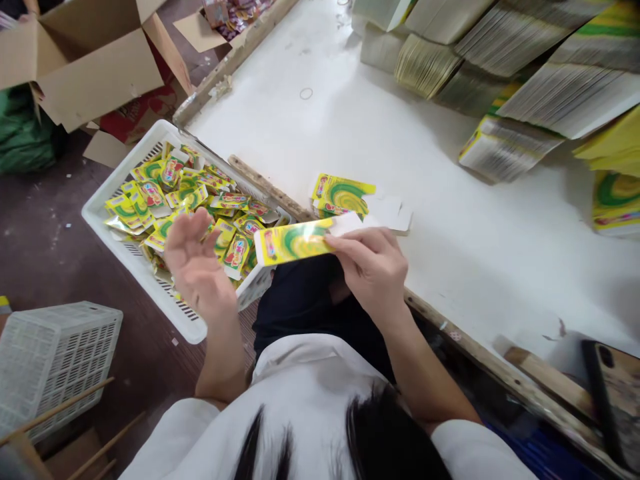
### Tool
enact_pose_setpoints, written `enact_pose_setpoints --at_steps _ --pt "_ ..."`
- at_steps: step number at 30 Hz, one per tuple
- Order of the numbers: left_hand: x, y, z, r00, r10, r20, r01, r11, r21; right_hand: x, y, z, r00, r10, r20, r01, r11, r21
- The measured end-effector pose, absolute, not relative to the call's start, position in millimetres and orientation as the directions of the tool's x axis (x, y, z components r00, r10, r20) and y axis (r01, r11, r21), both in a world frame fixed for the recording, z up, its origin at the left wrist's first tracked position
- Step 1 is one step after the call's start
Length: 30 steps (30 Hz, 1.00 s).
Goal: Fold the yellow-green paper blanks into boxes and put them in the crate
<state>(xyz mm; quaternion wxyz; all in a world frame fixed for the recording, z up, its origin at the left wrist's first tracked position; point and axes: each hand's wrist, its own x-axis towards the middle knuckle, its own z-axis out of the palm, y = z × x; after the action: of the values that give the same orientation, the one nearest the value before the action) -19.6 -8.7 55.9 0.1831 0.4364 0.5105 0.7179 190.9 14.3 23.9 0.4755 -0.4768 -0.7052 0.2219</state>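
Observation:
My right hand pinches the white end of a yellow-green printed carton, held out over the table's edge. To its left, my left hand is raised, palm up with the fingers apart, and nothing lies in it. Beneath that hand is a white plastic basket heaped with small folded cartons in the same print. More flat carton blanks rest on the white table just behind the held one.
Thick stacks of cartons stand at the table's back right. A phone lies near the right edge. On the floor are an open cardboard box and a white plastic crate. A wooden strip borders the table.

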Motion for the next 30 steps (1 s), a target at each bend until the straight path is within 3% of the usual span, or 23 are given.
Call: enact_pose_setpoints --at_steps 2,5,7,9,11,14,16,18,22,26,30 --pt "-20.4 -13.7 67.0 -0.292 0.797 0.529 0.444 -0.377 0.813 192.8 14.4 24.8 -0.236 0.84 0.489 0.477 0.539 -0.694" --pt "-15.4 -14.0 61.0 0.127 0.966 0.227 0.64 -0.254 0.726 189.0 9.3 21.4 -0.372 0.775 0.51 0.379 0.629 -0.679" --pt "-9.9 -12.7 47.9 0.188 0.979 0.073 0.669 -0.182 0.72 186.4 5.4 16.9 -0.266 0.817 0.512 0.349 0.577 -0.739" --pt "-2.8 -13.5 35.9 0.191 0.981 0.04 0.66 -0.158 0.734 184.4 2.6 11.8 -0.079 0.901 0.426 0.267 0.431 -0.862" --pt "5.1 -16.6 28.6 0.219 0.972 0.085 0.633 -0.208 0.746 181.4 1.5 7.2 -0.044 0.97 0.238 0.06 0.24 -0.969" --pt "14.2 -21.3 24.3 0.29 0.939 0.185 0.571 -0.324 0.754 174.0 2.8 3.5 -0.352 0.936 -0.022 -0.269 -0.124 -0.955" --pt "16.5 -22.4 22.3 0.3 0.911 0.284 0.528 -0.407 0.745 169.0 5.1 2.6 -0.495 0.865 -0.086 -0.339 -0.283 -0.897" --pt "15.9 -22.0 20.2 0.29 0.886 0.362 0.522 -0.463 0.716 165.8 7.1 1.7 -0.502 0.856 -0.122 -0.339 -0.324 -0.883" --pt "10.2 -19.6 16.7 0.28 0.898 0.34 0.541 -0.44 0.717 164.8 3.1 0.1 -0.428 0.897 -0.107 -0.306 -0.255 -0.917" --pt "6.3 -17.4 9.6 0.254 0.921 0.295 0.481 -0.385 0.788 167.4 -6.3 4.9 -0.434 0.894 0.113 -0.126 0.064 -0.99" --pt "9.1 -18.6 3.1 0.194 0.945 0.264 0.586 -0.327 0.741 170.3 -3.6 6.2 -0.323 0.919 0.225 0.106 0.271 -0.957"
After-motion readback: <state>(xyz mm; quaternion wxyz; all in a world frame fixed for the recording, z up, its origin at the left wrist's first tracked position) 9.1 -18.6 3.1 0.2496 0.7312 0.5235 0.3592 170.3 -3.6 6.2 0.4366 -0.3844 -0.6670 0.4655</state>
